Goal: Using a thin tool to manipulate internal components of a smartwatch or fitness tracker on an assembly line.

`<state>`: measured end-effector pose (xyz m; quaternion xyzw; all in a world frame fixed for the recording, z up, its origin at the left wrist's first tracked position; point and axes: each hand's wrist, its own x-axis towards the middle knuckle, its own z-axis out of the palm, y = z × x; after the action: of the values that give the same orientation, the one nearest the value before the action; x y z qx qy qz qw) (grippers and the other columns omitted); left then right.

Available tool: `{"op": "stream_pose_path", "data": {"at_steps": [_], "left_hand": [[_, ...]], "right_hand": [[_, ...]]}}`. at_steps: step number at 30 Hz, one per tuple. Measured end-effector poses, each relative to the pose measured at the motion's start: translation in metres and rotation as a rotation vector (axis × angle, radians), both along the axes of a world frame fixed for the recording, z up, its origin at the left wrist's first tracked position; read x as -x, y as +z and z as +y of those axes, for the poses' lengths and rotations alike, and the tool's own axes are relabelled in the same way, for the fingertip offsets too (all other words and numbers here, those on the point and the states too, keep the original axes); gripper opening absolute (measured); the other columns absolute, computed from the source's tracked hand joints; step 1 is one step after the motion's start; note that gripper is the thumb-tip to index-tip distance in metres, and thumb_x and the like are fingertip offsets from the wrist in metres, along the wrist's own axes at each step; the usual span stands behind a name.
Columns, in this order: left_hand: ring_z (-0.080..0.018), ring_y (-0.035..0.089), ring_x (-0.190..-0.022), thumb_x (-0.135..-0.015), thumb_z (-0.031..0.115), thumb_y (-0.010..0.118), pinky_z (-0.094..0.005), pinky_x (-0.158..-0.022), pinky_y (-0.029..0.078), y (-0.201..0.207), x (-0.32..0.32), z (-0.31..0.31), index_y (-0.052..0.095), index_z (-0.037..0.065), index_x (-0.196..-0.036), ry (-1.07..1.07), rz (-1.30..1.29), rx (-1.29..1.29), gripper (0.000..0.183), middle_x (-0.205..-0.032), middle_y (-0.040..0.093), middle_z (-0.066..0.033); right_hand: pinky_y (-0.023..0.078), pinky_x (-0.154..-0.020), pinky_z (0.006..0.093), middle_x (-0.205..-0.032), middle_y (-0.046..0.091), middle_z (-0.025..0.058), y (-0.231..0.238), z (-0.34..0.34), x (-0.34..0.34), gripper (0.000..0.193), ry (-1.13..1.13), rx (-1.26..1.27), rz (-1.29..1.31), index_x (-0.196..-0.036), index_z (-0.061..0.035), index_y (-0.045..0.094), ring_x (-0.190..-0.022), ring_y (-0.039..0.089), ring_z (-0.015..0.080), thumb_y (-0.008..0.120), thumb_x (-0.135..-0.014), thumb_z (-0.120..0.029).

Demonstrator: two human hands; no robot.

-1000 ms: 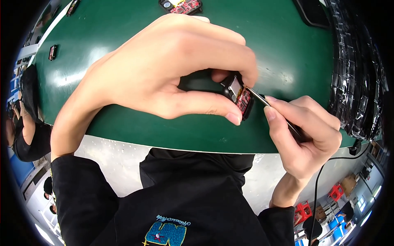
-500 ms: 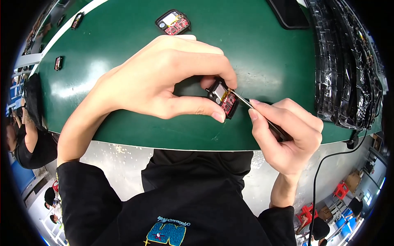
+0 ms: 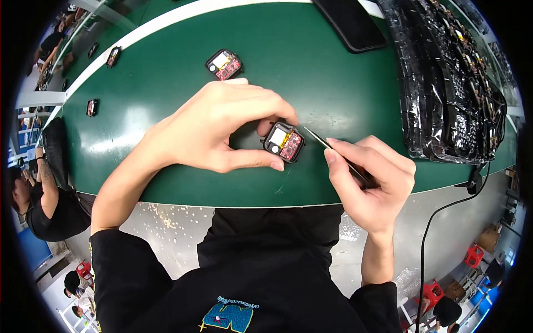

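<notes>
A small black-cased device (image 3: 283,142) is held in the left hand (image 3: 219,130), at the near part of the green worktop (image 3: 333,77), in front of the body. The left hand is curved into a wide C: the thumb is set against the device's lower edge, the index fingertip is placed at its upper right corner, and another finger is tucked by its upper left side. The case is thus gripped by its rim, with a broad gap left between palm and case. Its inner face is turned up, and a pale rectangular piece, some yellow tape and a red circuit board are exposed. Whether the case is rested on the worktop or held just above it cannot be told.

In the right hand (image 3: 375,183), a slim pointed tool (image 3: 319,137) is pinched between thumb and index finger, with the remaining fingers folded in behind. The tip is aimed toward the left hand and is placed just beside the device's upper right edge, a narrow gap being seen between them.

A similar unit (image 3: 224,65) is laid just beyond the left knuckles, and a further unit (image 3: 92,107) is set far to the left. A flat black phone-like slab (image 3: 352,28) and a black plastic-wrapped stack (image 3: 438,100) are placed toward the right, apart from both hands.
</notes>
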<state>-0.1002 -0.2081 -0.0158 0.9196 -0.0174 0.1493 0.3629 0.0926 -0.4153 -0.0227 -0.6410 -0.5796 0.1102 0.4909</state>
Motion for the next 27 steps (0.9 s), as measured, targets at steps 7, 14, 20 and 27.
{"op": "stream_pose_path", "data": {"at_steps": [7,14,20,27], "left_hand": [[-0.0219,0.060,-0.071,-0.073,0.031,0.101,-0.0360,-0.065,0.044,0.012,-0.004,-0.011,0.077,0.005,-0.119,0.002,0.011,-0.262,0.057,-0.083,0.065,-0.0027],[-0.0078,0.058,-0.071,-0.076,0.021,0.102,-0.0245,-0.058,0.041,0.058,-0.044,0.003,0.079,0.004,-0.118,0.175,-0.062,0.044,0.050,-0.093,0.073,-0.0023],[-0.0088,0.051,-0.079,-0.085,0.019,0.096,-0.0265,-0.070,0.042,0.107,-0.176,0.036,0.077,0.002,-0.122,0.067,-0.089,-0.033,0.045,-0.107,0.068,-0.0004],[-0.0109,0.049,-0.082,-0.089,0.037,0.092,-0.0306,-0.072,0.042,0.117,-0.256,0.112,0.080,0.005,-0.128,0.049,0.079,-0.139,0.052,-0.099,0.061,0.0001]], "right_hand": [[0.037,-0.049,0.0232,-0.067,0.067,0.0027,0.005,-0.005,-0.004,0.017,-0.085,-0.055,0.307,-0.104,0.0050,0.084,-0.054,0.054,0.0042,0.084,-0.088,0.008],[0.031,-0.050,0.0231,-0.066,0.063,-0.0004,0.003,-0.008,-0.006,0.019,-0.083,-0.106,0.388,-0.109,0.0024,0.086,-0.056,0.047,0.0020,0.084,-0.090,0.007],[0.031,-0.051,0.0241,-0.066,0.063,0.0000,0.003,-0.008,-0.009,0.017,-0.101,-0.130,0.419,-0.107,0.0024,0.086,-0.056,0.048,0.0025,0.084,-0.090,0.004],[0.033,-0.051,0.0249,-0.066,0.063,0.0003,0.006,-0.008,-0.006,0.017,-0.087,-0.133,0.450,-0.107,0.0027,0.086,-0.057,0.048,0.0034,0.084,-0.090,0.002]]}}
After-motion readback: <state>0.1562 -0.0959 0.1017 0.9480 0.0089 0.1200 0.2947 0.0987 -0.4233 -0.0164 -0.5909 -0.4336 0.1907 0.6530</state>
